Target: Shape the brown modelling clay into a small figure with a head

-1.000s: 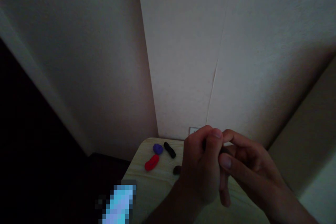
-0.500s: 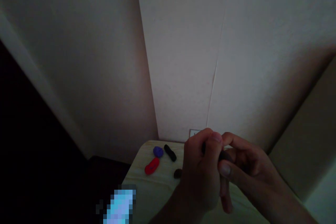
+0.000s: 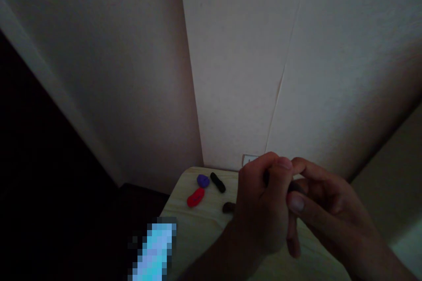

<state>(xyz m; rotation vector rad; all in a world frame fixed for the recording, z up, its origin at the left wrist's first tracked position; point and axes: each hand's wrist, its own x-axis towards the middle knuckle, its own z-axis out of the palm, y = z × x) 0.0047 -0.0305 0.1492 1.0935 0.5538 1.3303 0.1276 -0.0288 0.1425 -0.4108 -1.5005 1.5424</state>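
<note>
My left hand (image 3: 263, 206) is closed around a dark piece of modelling clay (image 3: 296, 186), most of it hidden by the fingers. The thumb and fingers of my right hand (image 3: 339, 215) pinch its end, and the two hands touch. Left of them on the wooden table (image 3: 194, 237) lie a purple lump of clay (image 3: 203, 181), a red oblong piece (image 3: 195, 197) and a black stick-shaped piece (image 3: 218, 182). A brown piece (image 3: 228, 207) shows partly beside my left wrist.
Behind the table rises a pale wall (image 3: 237, 74) with a white socket plate (image 3: 249, 160) low down, partly covered by my hand. A bright pixelated patch (image 3: 154, 250) sits at the table's left edge. Dark floor lies at the left.
The view has shifted slightly, so the table and clay pieces sit a little higher. More of the brown piece shows beside my wrist. Both hands keep nearly the same grip.
</note>
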